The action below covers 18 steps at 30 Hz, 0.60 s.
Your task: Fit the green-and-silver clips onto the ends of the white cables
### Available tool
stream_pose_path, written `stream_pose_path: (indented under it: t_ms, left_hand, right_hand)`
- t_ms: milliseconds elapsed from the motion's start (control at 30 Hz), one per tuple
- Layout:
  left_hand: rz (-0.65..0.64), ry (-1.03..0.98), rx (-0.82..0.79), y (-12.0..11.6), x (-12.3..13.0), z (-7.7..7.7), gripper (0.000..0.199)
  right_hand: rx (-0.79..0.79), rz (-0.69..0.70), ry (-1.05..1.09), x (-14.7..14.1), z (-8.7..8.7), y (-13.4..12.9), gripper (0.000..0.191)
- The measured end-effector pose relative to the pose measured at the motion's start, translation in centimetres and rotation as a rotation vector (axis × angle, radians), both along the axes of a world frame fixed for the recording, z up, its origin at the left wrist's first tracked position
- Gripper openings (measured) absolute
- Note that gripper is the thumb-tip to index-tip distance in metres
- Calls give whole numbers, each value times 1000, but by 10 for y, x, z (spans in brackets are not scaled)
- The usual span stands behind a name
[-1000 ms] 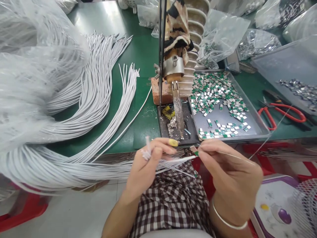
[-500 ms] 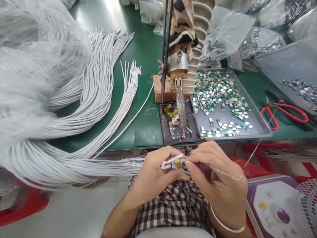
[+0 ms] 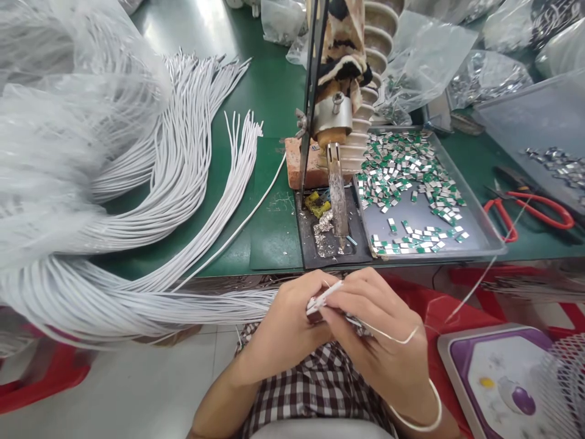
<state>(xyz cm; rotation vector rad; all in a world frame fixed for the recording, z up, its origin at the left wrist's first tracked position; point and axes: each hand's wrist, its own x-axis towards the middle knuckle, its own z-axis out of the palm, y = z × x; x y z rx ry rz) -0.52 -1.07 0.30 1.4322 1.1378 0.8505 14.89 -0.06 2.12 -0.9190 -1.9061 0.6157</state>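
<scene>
My left hand (image 3: pixel 292 326) is closed around the end of a bundle of white cables (image 3: pixel 219 310), which comes in from the left. One white cable end (image 3: pixel 329 294) sticks out above its fingers, and a reddish-brown spot shows beside it. The fingertips of my right hand (image 3: pixel 381 332) press against that same end. A thin silvery solder wire (image 3: pixel 475 289) passes through the right hand and runs up to the right. What lies between the fingertips is largely hidden. Just beyond both hands, a soldering iron (image 3: pixel 337 195) points down on its stand.
Beneath the iron tip lies a black plate (image 3: pixel 308 244) with solder scraps and a yellow sponge (image 3: pixel 317 204). Right of it stands a metal tray (image 3: pixel 493 247) of small green circuit boards. Red-handled pliers (image 3: pixel 542 207) lie beyond. More white cables (image 3: pixel 183 152) cover the left side.
My right hand has moved left, and its fingertips now meet the cable end at my left hand. The yellowish piece seen between the hands is now hidden.
</scene>
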Motion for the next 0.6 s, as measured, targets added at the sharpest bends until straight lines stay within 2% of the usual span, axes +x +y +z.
stream_pose_path:
  t_ms: [100,200,267,333,500,600]
  left_hand:
    - [45,-80,-43,-2,-2,-1,19]
    - [136,-155,51,-4,-5,-3,6]
    - [180,-143,117,-4,-5,-4,23]
    - [186,-114,122,-3,-5,-4,30]
    - [171,-109,110,3,-3,-6,32]
    - [182,-111,122,4,-2,-6,28]
  right_hand:
    - [-64,-26,76,-1,-3,0,19]
    - [-161,-77,197,1,-6,2,16]
    - [-196,-80,226,2,-8,3,14]
    - [-206,-64,221,4,-8,4,15]
    - [-300,21,275,10,-7,7,16]
    - [-403,-1,158,9,-2,8,18]
